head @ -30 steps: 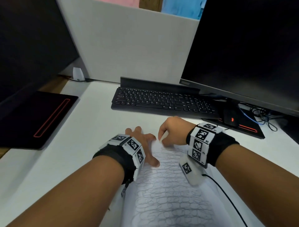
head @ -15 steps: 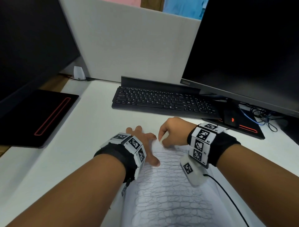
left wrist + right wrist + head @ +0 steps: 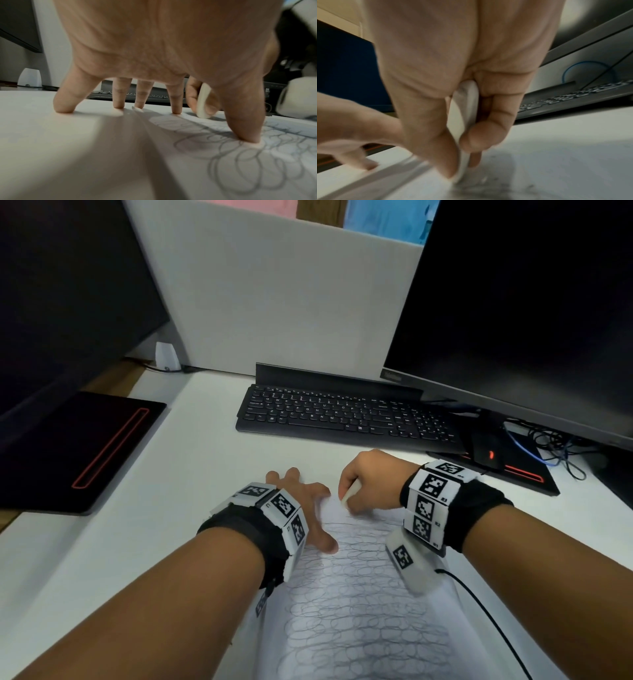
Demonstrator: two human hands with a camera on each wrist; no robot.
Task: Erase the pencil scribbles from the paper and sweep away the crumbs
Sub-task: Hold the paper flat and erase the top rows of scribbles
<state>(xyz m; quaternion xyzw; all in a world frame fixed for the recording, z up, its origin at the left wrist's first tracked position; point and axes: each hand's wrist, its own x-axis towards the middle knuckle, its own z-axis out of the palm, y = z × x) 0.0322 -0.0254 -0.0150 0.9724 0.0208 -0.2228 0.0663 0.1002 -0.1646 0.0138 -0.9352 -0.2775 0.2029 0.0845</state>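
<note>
A white sheet of paper [image 3: 359, 611] covered in looping pencil scribbles [image 3: 254, 162] lies on the white desk in front of me. My left hand [image 3: 301, 501] presses its spread fingertips [image 3: 248, 136] on the paper's far left corner and the desk beside it. My right hand [image 3: 366, 481] pinches a white eraser [image 3: 350, 491] between thumb and fingers, its lower end touching the paper's top edge [image 3: 460, 174]. Small grey crumbs [image 3: 486, 180] lie by the eraser's tip.
A black keyboard [image 3: 342, 416] lies just beyond the hands, under a dark monitor [image 3: 520, 302] at the right. A black mouse [image 3: 488, 451] and cables [image 3: 561, 450] sit far right. A black stand base with a red line [image 3: 85, 450] is at the left.
The eraser has shifted only slightly at the paper's top edge. The left hand stays pressed in the same place.
</note>
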